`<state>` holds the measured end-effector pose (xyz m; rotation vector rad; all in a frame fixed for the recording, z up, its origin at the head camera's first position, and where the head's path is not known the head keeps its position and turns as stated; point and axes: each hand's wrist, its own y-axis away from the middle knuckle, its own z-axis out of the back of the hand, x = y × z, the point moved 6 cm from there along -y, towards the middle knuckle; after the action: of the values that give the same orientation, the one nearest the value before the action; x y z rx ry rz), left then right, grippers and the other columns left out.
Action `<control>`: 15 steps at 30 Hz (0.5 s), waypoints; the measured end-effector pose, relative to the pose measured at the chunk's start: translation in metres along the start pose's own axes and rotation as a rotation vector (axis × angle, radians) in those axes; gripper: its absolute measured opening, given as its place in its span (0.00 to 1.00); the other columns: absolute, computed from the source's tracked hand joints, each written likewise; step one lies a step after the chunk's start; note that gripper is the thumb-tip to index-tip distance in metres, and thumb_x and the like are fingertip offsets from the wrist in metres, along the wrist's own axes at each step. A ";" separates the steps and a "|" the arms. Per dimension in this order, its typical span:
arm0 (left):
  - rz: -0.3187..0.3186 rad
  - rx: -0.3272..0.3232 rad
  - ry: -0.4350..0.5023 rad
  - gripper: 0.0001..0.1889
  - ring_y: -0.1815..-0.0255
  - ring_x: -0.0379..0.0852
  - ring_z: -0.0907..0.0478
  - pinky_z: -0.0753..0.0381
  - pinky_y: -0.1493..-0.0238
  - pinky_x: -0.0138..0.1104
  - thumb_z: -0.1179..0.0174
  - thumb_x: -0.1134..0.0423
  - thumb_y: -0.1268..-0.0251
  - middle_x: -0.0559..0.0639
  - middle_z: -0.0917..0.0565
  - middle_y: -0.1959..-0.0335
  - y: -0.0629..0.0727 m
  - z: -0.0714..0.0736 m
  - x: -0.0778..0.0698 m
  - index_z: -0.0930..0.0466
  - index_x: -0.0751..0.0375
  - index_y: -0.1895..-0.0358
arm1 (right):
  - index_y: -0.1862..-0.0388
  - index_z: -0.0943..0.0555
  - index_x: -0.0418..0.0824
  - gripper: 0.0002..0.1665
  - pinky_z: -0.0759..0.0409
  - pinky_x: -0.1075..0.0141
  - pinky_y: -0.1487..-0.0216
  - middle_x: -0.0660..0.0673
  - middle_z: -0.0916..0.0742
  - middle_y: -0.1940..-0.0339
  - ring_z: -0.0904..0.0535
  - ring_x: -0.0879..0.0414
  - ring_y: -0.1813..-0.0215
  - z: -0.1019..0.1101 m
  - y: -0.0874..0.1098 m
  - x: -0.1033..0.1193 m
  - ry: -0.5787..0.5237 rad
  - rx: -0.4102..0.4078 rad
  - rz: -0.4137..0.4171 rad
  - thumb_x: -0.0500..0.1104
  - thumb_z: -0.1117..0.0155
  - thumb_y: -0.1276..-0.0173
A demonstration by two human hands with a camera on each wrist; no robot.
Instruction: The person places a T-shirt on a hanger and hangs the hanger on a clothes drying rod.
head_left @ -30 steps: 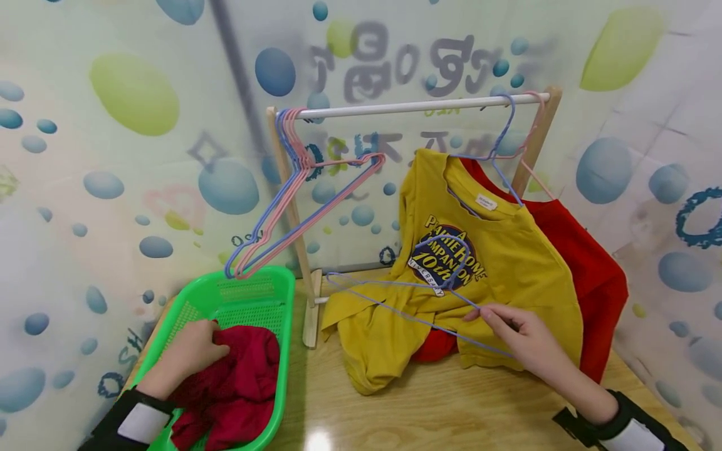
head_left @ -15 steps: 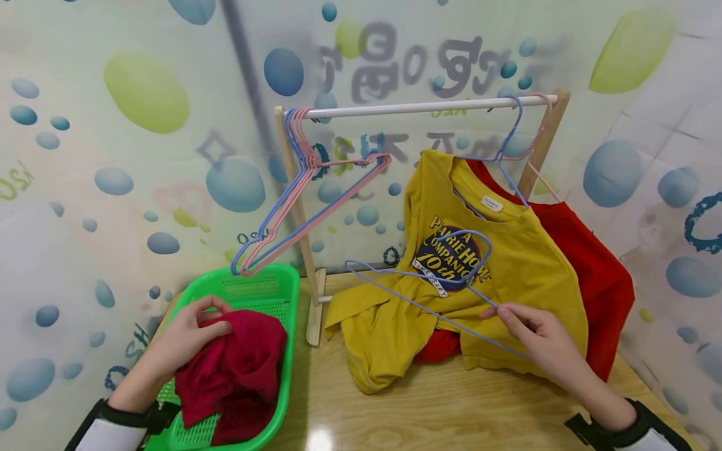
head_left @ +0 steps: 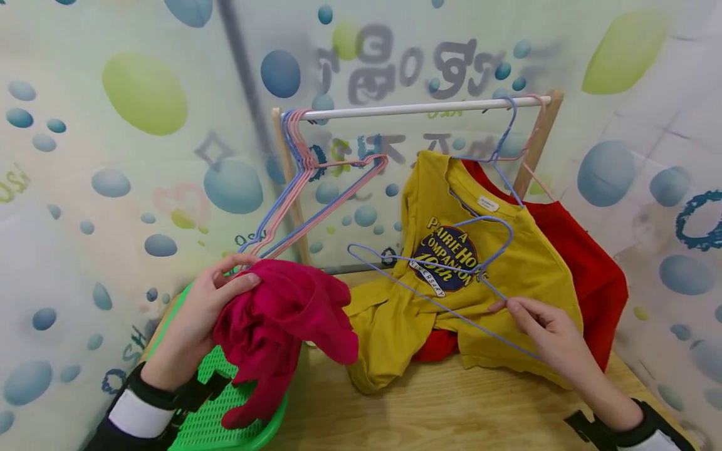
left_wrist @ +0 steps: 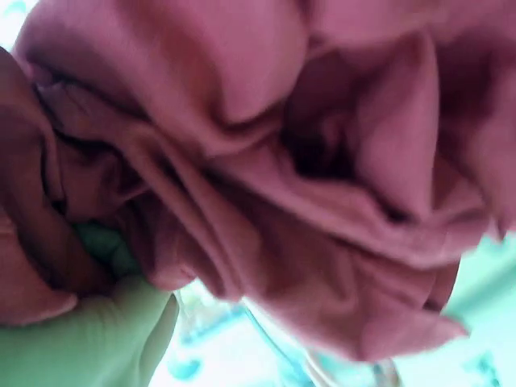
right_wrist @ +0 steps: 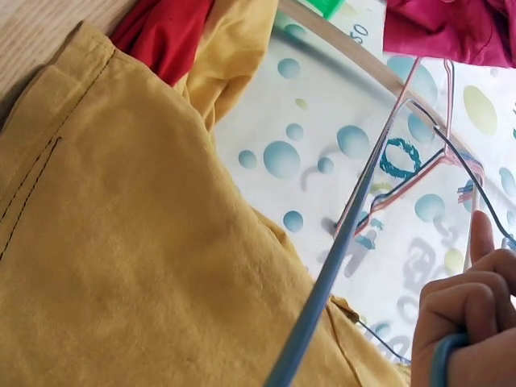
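Note:
My left hand (head_left: 209, 313) grips a crumpled crimson garment (head_left: 293, 300), pinched between thumb and fingers, above the green basket. Folds of this garment (left_wrist: 266, 185) fill most of the left wrist view. A loose blue wire hanger (head_left: 509, 241) is pinched by my right hand (head_left: 555, 335) near one shoulder, its hook pointing up. In the head view it overlaps a yellow printed shirt (head_left: 519, 269) that hangs on the rack. The right wrist view shows the hanger's long bar (right_wrist: 322, 294) running past the curled fingers (right_wrist: 472, 302).
A wooden rack with a white rod (head_left: 406, 109) stands at the back. Several pink and blue hangers (head_left: 304, 164) hang at its left end. Behind the yellow shirt is a red shirt (head_left: 589, 269). The green basket (head_left: 276, 423) sits on the wooden table (head_left: 406, 419) at left.
My left hand has lifted the crimson garment up out of the green basket and to the right. My right hand has raised the blue hanger slightly, tilting its hook rightward.

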<state>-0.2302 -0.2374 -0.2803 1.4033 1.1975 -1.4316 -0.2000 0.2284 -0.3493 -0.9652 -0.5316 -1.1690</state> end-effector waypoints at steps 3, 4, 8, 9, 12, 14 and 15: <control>-0.058 0.026 0.085 0.10 0.69 0.37 0.11 0.13 0.65 0.30 0.47 0.67 0.21 0.43 0.11 0.66 -0.010 -0.019 -0.009 0.20 0.52 0.46 | 0.52 0.14 0.33 0.17 0.38 0.64 0.71 0.58 0.24 0.77 0.36 0.57 0.73 0.005 0.001 -0.002 0.012 -0.030 -0.011 0.40 0.50 0.15; -0.078 0.029 0.104 0.10 0.68 0.38 0.11 0.13 0.65 0.30 0.47 0.68 0.21 0.44 0.10 0.66 -0.013 -0.025 -0.012 0.20 0.52 0.46 | 0.52 0.14 0.33 0.17 0.38 0.63 0.72 0.56 0.27 0.78 0.39 0.56 0.75 0.006 0.001 -0.002 0.012 -0.040 -0.018 0.40 0.50 0.15; -0.159 0.027 0.174 0.10 0.68 0.38 0.12 0.13 0.63 0.30 0.47 0.68 0.22 0.44 0.11 0.67 -0.024 -0.047 -0.026 0.20 0.53 0.46 | 0.51 0.14 0.35 0.17 0.39 0.63 0.73 0.54 0.30 0.80 0.39 0.55 0.75 0.013 0.001 -0.006 0.033 -0.078 -0.036 0.42 0.49 0.15; -0.175 0.028 0.189 0.10 0.68 0.38 0.12 0.13 0.63 0.30 0.48 0.68 0.22 0.44 0.11 0.66 -0.027 -0.052 -0.029 0.20 0.53 0.46 | 0.51 0.14 0.35 0.17 0.39 0.63 0.72 0.54 0.30 0.79 0.38 0.55 0.75 0.014 0.001 -0.006 0.038 -0.082 -0.036 0.42 0.49 0.15; -0.201 0.049 0.232 0.12 0.67 0.37 0.12 0.13 0.62 0.29 0.49 0.68 0.23 0.43 0.11 0.66 -0.035 -0.067 -0.034 0.19 0.52 0.46 | 0.52 0.14 0.35 0.17 0.38 0.64 0.72 0.52 0.31 0.79 0.36 0.57 0.74 0.017 0.001 -0.007 0.045 -0.097 -0.033 0.41 0.49 0.15; -0.193 0.084 0.247 0.13 0.65 0.37 0.12 0.14 0.61 0.29 0.49 0.68 0.25 0.43 0.11 0.64 -0.041 -0.076 -0.033 0.20 0.51 0.45 | 0.52 0.14 0.34 0.16 0.37 0.64 0.72 0.52 0.28 0.78 0.35 0.57 0.73 0.019 0.002 -0.008 0.049 -0.111 -0.026 0.40 0.49 0.16; -0.181 0.102 0.243 0.13 0.64 0.37 0.12 0.14 0.61 0.29 0.49 0.68 0.25 0.42 0.11 0.64 -0.043 -0.080 -0.030 0.20 0.50 0.45 | 0.52 0.14 0.34 0.16 0.37 0.64 0.73 0.52 0.28 0.78 0.35 0.57 0.73 0.020 0.002 -0.008 0.054 -0.118 -0.025 0.40 0.48 0.16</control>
<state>-0.2491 -0.1520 -0.2415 1.6089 1.4534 -1.4948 -0.1986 0.2495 -0.3460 -1.0276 -0.4363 -1.2562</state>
